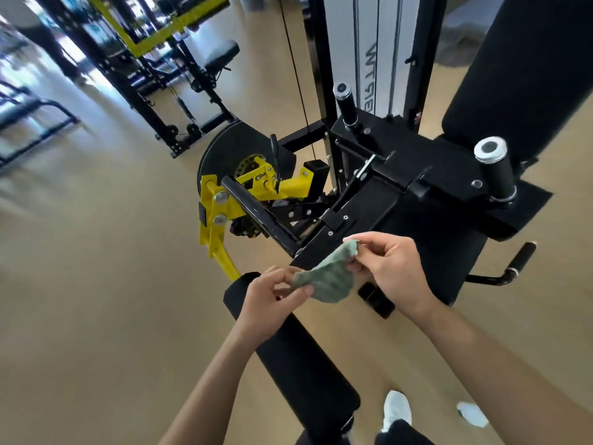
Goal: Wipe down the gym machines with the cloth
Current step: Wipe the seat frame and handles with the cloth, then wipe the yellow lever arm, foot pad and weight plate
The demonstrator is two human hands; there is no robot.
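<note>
A crumpled green cloth [330,277] hangs in the air between both hands, just in front of the machine's black seat [426,239]. My left hand [272,297] pinches the cloth's lower left edge. My right hand [388,268] pinches its upper right corner. The gym machine is black with a yellow lever arm [218,232], a black padded roller [288,342] below my left hand, and a tall black back pad [526,65] at the upper right.
Two black handles with silver caps [494,171] [345,104] stick up beside the seat. A white weight-stack cover [372,53] stands behind. More black and yellow racks [160,59] fill the upper left. Tan floor [96,284] spreads to the left. My white shoes [398,409] show at the bottom.
</note>
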